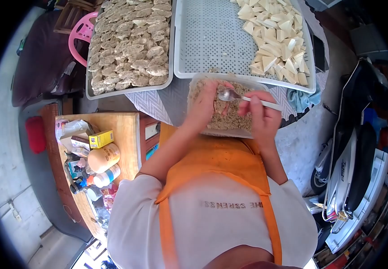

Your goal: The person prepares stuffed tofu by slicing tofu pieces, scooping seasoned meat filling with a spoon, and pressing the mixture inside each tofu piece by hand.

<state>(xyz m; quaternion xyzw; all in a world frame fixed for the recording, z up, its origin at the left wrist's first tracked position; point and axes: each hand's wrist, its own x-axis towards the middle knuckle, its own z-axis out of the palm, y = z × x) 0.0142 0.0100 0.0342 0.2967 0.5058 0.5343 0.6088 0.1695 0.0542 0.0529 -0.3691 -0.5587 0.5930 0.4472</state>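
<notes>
Floor: pale and worn, with a scooter standing at right.
Table: spread with a patterned grey cloth, bearing two trays and a tub.
Left tray: packed with coated pieces in overlapping rows, beside a pink handle.
Right tray: perforated, with pale wedges heaped along the right side.
Tub: set at the near edge of the trays, partly filled with brownish crumbly filling.
Spoon: held over the tub, bowl against or just above the left fingers.
Right hand: closed around the spoon's handle, over the tub's right side.
Left hand: partly curled inside the tub; contents, if any, impossible to tell.
Side table: near left, crowded with bottles and boxes.
</notes>
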